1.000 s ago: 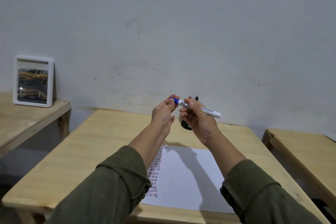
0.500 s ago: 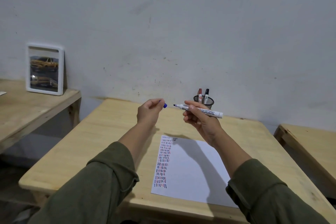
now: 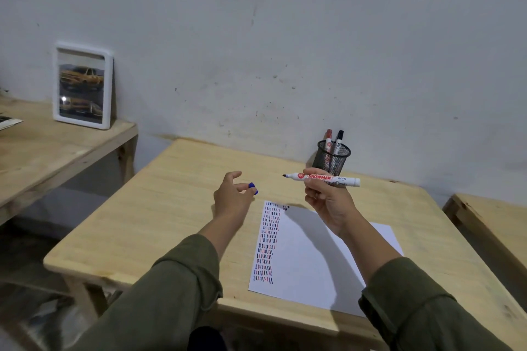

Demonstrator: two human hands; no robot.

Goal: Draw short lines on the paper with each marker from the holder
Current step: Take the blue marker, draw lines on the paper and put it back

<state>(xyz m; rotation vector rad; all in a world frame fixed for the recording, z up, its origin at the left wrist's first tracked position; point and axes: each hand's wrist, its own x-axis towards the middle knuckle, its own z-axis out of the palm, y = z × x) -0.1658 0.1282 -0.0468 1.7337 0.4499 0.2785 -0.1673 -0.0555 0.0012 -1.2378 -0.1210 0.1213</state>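
Your right hand (image 3: 328,196) grips the white-barrelled marker with red lettering (image 3: 325,179) around its middle, held level above the pale wooden worktop (image 3: 176,208). Its long axis runs left to right, with the bare dark tip pointing left toward your other hand and the tail pointing right. Your left hand (image 3: 231,196) pinches the small blue cap (image 3: 253,188) between thumb and fingertips, apart from the marker tip, with open air between them.

The white sheet of paper (image 3: 313,259) lies flat just below and nearer to you than the marker. Its left edge carries a column of short red, blue and black strokes (image 3: 268,242), and a second column is barely begun at the top. The right hand is the nearer one to that spot, so the coming move is likely a downward tilt of the tip onto the paper beside the first column.

Beyond the marker, by the wall, the black wire-mesh holder (image 3: 332,158) stands upright, holding a red-capped marker (image 3: 328,138) and a black-capped marker (image 3: 339,138).
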